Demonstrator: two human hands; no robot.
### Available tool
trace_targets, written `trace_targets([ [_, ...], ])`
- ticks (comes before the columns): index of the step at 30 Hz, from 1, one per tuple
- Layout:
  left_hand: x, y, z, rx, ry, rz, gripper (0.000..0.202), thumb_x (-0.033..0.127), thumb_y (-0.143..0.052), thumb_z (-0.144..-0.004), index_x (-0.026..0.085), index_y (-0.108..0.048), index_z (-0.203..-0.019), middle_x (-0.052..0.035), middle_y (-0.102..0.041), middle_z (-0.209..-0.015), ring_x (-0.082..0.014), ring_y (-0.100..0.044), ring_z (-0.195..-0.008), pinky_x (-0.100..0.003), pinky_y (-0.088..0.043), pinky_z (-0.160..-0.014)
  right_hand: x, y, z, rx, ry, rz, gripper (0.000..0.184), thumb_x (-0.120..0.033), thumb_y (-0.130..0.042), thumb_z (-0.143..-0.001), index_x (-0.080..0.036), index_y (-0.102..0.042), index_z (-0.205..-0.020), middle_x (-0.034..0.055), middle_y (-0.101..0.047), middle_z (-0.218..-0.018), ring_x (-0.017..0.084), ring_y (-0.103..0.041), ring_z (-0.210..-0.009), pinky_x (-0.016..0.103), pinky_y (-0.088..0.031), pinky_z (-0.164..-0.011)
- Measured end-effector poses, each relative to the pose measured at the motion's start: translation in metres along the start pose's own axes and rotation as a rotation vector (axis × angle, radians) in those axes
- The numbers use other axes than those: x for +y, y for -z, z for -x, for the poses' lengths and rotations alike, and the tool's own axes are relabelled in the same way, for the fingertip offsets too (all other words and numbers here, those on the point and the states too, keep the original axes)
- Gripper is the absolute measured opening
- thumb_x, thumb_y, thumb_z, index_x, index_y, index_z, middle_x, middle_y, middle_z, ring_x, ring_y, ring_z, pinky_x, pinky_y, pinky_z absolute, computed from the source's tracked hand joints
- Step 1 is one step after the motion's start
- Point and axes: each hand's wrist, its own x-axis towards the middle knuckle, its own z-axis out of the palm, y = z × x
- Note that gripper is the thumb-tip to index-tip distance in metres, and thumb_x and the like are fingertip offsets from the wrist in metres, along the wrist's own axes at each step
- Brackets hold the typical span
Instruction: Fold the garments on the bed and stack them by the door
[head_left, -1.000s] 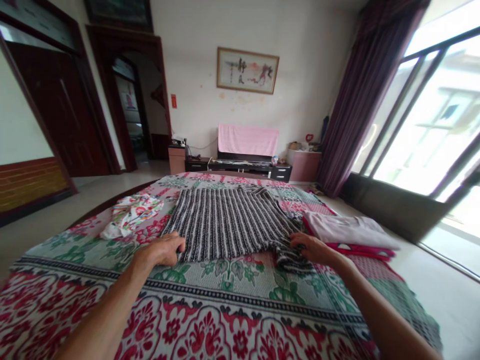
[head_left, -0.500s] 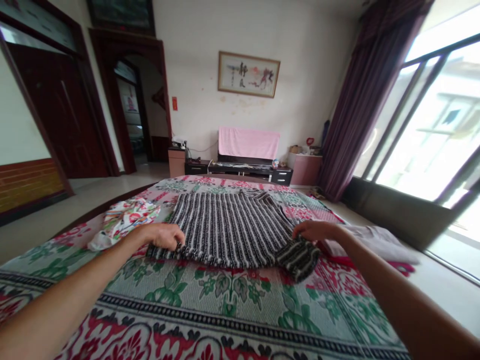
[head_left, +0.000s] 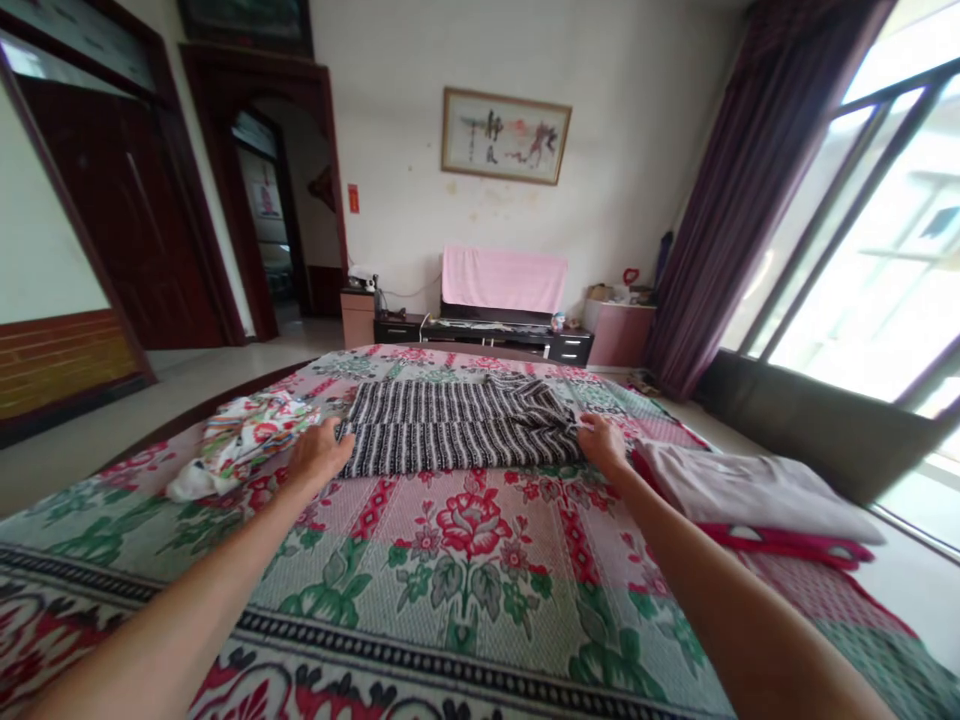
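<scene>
A black-and-white striped garment (head_left: 457,425) lies folded in half across the far middle of the bed's floral cover (head_left: 465,560). My left hand (head_left: 321,450) rests at the garment's left end, thumb out, fingers flat against the fold. At the right end my right hand (head_left: 600,440) presses on the garment, its fingers stretched forward. Both arms reach out straight over the cover.
A crumpled floral cloth (head_left: 240,440) lies left of the garment. At the right edge of the bed sits a folded pale garment (head_left: 742,485) on red cloth. Beyond the bed stand a low cabinet with a pink towel (head_left: 502,280), a doorway at left and windows at right.
Both hands lifted the near edge of the striped garment and carried it away from me, folding it in half. The near part of the cover now shows.
</scene>
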Motion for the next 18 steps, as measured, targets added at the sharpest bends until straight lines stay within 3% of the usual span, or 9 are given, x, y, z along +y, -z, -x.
trace_targets([
  [5, -0.003, -0.005, 0.022, -0.062, -0.017, -0.160, 0.052, 0.043, -0.045, -0.080, 0.012, -0.057, -0.120, -0.0186, -0.066, -0.112, -0.0319, -0.060, -0.108, -0.039, -0.047, -0.086, 0.014, -0.010, 0.009, -0.140, -0.083, 0.169, 0.052, -0.029, -0.051, -0.078, -0.007, -0.054, -0.125, 0.0210, -0.060, -0.117, 0.029, -0.057, -0.108, 0.036, -0.044, -0.091],
  [8, 0.000, 0.000, 0.025, -0.061, 0.036, -0.190, 0.048, 0.044, -0.047, -0.079, 0.010, -0.062, -0.110, -0.0207, -0.067, -0.110, -0.0336, -0.062, -0.104, -0.040, -0.049, -0.081, 0.016, -0.013, -0.002, -0.226, -0.120, 0.192, 0.049, -0.029, -0.055, -0.076, -0.008, -0.057, -0.120, 0.0183, -0.066, -0.107, 0.028, -0.061, -0.100, 0.035, -0.047, -0.085],
  [12, 0.006, 0.005, 0.022, -0.163, 0.100, -0.134, 0.040, 0.042, -0.050, -0.076, 0.012, -0.066, -0.097, -0.0195, -0.070, -0.102, -0.0326, -0.066, -0.094, -0.037, -0.050, -0.069, 0.016, -0.016, -0.013, -0.254, -0.046, 0.166, 0.039, -0.025, -0.059, -0.072, -0.013, -0.065, -0.108, 0.0140, -0.070, -0.093, 0.026, -0.065, -0.091, 0.032, -0.049, -0.075],
  [15, 0.006, 0.003, 0.016, -0.148, 0.091, -0.098, 0.033, 0.031, -0.053, -0.074, 0.015, -0.065, -0.100, -0.0160, -0.072, -0.096, -0.0300, -0.068, -0.087, -0.034, -0.050, -0.063, 0.014, -0.013, -0.014, -0.284, -0.045, 0.164, 0.035, -0.025, -0.058, -0.071, -0.012, -0.066, -0.102, 0.0139, -0.069, -0.091, 0.026, -0.065, -0.089, 0.029, -0.048, -0.069],
  [18, -0.003, 0.001, 0.004, -0.077, 0.027, -0.022, 0.043, 0.024, -0.053, -0.071, 0.017, -0.062, -0.113, -0.0127, -0.073, -0.094, -0.0274, -0.068, -0.085, -0.033, -0.050, -0.066, 0.010, -0.002, -0.010, -0.343, -0.021, 0.120, 0.033, -0.025, -0.058, -0.073, -0.012, -0.067, -0.102, 0.0110, -0.069, -0.084, 0.023, -0.065, -0.083, 0.026, -0.047, -0.063],
])
